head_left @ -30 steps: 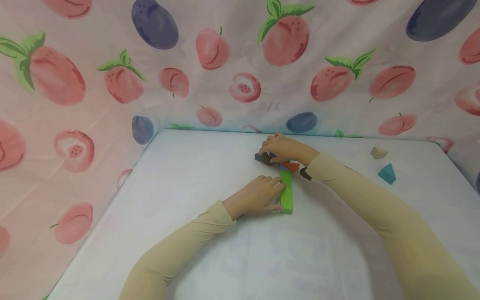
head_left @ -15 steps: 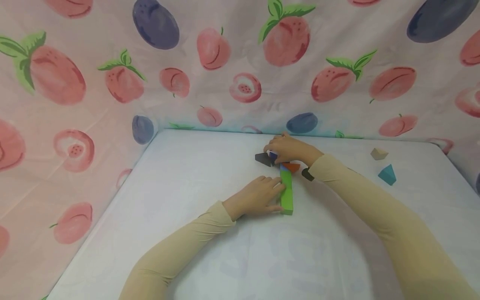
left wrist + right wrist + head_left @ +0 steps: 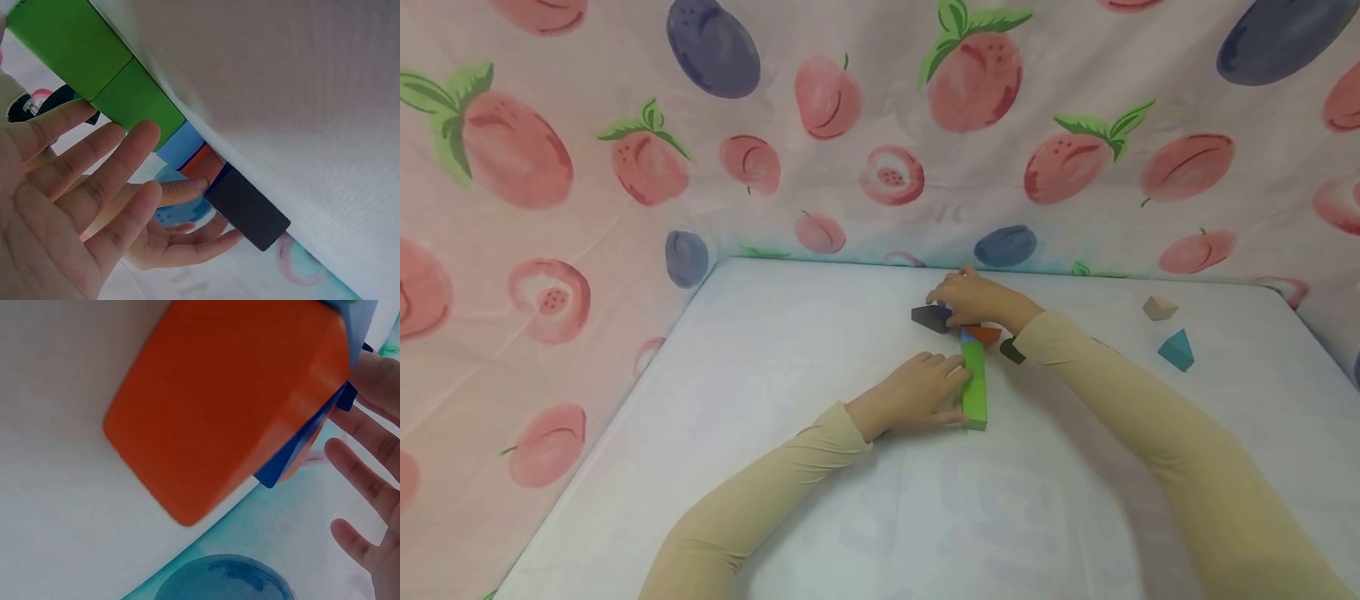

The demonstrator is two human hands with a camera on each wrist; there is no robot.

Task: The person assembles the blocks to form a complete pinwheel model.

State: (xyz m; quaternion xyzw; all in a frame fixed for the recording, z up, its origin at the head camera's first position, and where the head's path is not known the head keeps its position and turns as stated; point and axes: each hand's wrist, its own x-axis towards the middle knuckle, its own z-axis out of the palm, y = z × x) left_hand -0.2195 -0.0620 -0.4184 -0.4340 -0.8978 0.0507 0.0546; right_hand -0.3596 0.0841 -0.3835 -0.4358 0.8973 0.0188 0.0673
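Note:
Two green blocks [image 3: 974,392] lie end to end on the white table, in line with a light blue wedge [image 3: 180,145] and an orange wedge [image 3: 983,335]. My left hand [image 3: 912,393] touches the green blocks from the left with fairly straight fingers, its thumb by their near end. Beyond the orange wedge, my right hand [image 3: 979,300] pinches a dark blue block [image 3: 943,312], mostly hidden by the fingers. In the right wrist view the orange wedge covers much of that blue block. A black block [image 3: 929,317] stands just left of the right fingertips.
A dark piece [image 3: 1012,350] lies partly under the right sleeve. Farther right are a teal wedge [image 3: 1177,350] and a pale wooden block [image 3: 1160,307]. Fruit-printed cloth [image 3: 887,108] rises behind the table [image 3: 790,317] and along its left side.
My right hand has shifted slightly right, off the black block, so more of that block shows. The left hand and green blocks have stayed in place.

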